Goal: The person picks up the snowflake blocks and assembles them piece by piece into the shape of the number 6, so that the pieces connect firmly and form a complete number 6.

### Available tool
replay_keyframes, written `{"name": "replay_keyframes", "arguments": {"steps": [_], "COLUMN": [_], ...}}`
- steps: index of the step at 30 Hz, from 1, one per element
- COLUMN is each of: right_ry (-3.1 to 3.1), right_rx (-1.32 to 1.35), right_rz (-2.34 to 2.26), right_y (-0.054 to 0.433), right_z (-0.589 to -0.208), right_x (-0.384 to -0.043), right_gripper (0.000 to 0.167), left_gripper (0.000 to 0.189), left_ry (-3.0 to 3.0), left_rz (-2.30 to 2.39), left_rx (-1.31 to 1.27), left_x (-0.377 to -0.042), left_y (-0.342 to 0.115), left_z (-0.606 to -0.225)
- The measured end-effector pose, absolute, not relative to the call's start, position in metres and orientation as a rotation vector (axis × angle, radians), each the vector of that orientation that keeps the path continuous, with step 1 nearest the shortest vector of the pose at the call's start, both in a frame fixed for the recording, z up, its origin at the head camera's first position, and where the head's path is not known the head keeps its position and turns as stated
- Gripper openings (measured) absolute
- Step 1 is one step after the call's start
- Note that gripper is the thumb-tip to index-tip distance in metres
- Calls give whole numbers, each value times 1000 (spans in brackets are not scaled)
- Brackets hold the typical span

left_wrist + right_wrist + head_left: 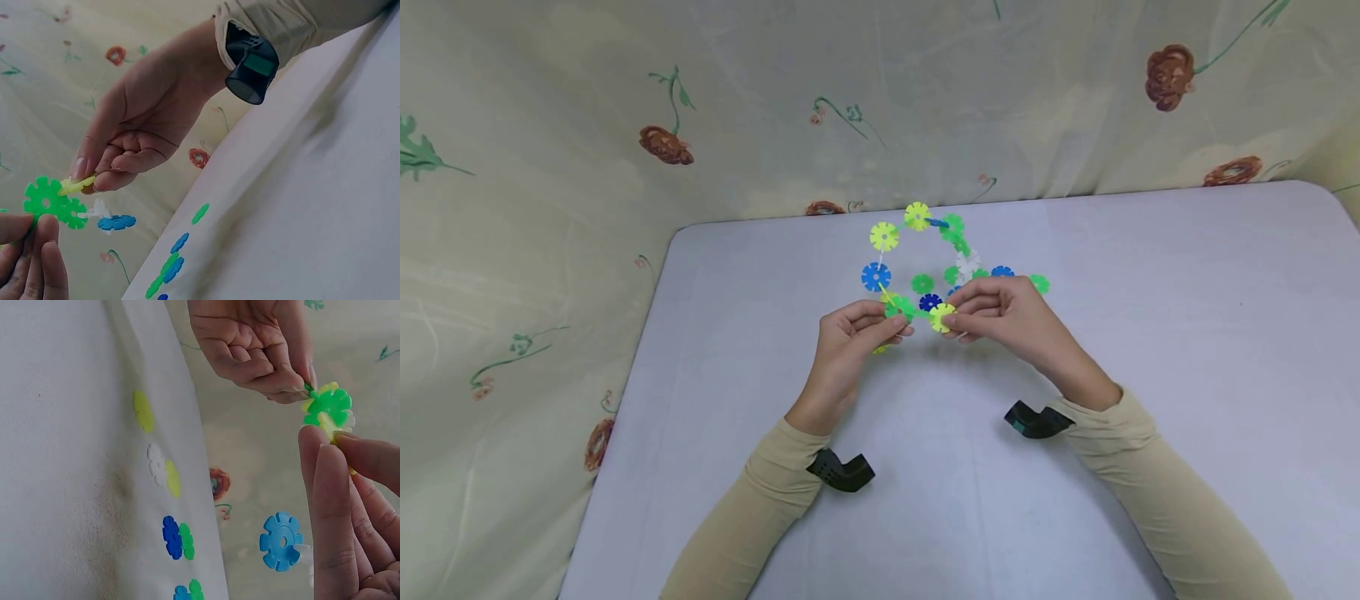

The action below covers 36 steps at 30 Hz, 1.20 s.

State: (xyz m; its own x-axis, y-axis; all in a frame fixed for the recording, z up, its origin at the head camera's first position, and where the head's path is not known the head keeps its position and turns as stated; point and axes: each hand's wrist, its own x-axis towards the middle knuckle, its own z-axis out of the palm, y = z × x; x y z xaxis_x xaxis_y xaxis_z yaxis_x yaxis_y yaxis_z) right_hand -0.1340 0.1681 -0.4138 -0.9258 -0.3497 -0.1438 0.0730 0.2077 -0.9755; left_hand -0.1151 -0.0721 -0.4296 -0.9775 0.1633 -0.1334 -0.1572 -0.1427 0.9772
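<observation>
A chain of interlocking notched plastic discs curves in a loop above the table, with yellow discs, a blue disc and a white disc among them. My left hand pinches a green disc of this chain between thumb and fingers. Close by on the right, my right hand pinches a yellow disc. In the left wrist view, the yellow disc meets the edge of the green disc. Fingers partly hide the held discs.
Loose discs lie on the white-covered table, including a dark blue disc, a green disc and another green disc to the right. A flowered curtain hangs behind the table's far edge.
</observation>
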Motion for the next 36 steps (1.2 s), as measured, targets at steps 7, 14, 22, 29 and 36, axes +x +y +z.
{"name": "replay_keyframes", "arguments": {"steps": [7, 14, 22, 29, 36], "right_ry": [2203, 2237, 2274, 2249, 2258], "right_rx": [-246, -271, -288, -283, -328], "right_rz": [-1736, -1735, -1727, -1705, -1651], "right_y": [165, 161, 159, 163, 165], "right_z": [-413, -413, -415, -413, -414], "right_x": [-132, -129, -130, -131, -133], "right_gripper": [24, 18, 15, 22, 24], "left_gripper": [15, 15, 14, 16, 15], "left_ry": [1921, 1962, 1969, 1989, 2011], "left_rz": [2219, 2203, 2197, 2178, 2179], "left_rx": [17, 22, 32, 33, 40], "left_x": [-116, -117, -116, -117, -119], "left_y": [-72, -73, -72, -73, -76], "left_z": [-430, -429, -429, -428, -429]}}
